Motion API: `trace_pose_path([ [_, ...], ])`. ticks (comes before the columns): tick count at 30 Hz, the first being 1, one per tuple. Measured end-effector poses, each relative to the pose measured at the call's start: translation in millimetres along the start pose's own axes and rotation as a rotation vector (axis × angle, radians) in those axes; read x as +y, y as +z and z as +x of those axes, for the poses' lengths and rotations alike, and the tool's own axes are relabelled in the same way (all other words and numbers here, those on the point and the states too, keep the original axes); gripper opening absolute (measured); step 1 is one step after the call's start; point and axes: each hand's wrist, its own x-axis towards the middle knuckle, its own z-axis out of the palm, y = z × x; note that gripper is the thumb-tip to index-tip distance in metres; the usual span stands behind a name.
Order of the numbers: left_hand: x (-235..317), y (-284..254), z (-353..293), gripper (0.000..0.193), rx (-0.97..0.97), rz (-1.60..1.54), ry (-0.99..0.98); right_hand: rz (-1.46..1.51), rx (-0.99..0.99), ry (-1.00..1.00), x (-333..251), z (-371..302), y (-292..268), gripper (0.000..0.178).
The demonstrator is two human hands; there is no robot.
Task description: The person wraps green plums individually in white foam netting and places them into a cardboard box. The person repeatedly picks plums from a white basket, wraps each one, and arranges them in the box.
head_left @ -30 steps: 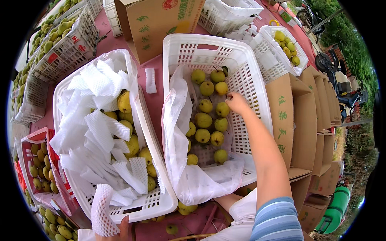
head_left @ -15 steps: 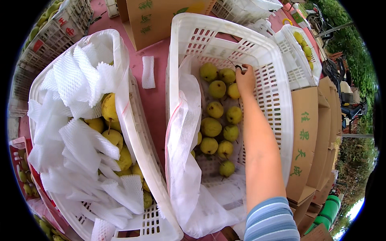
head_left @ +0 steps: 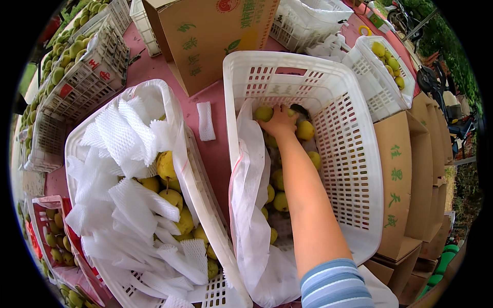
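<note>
My right hand reaches deep into a white plastic crate, with its fingers spread over the pears at the far end. Its thumb touches a greenish-yellow pear on the left. Just right of the fingers is a dark, narrow object; I cannot tell its kind or whether the hand holds it. Another pear sits beside the wrist, and several more are partly hidden under my forearm. A thin white liner drapes over the crate's left side. My left hand is out of view.
To the left, another crate holds yellow pears and many white foam net sleeves. One foam sleeve lies between the crates on the red surface. Cardboard boxes line the right, and a tall carton stands behind.
My right hand has moved left from the crate's far right side onto the pears, and the dark object has shifted left too. The whole view has tilted up, showing more of the background.
</note>
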Motion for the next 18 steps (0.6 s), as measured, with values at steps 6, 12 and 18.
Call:
trace_pose_path([
  [6,-2,1,-2,0.06,0.01,-0.03,0.009,-0.097,-0.15,-0.059,-7,-19,-11,0.099],
  [12,8,-3,-8,0.06,0.034,-0.039,0.024,-0.035,-0.221,0.009,4,-28,16,0.097],
  [18,18,-10,-12,0.06,0.076,-0.068,0.081,-0.026,-0.272,0.043,49,-48,44,0.099],
])
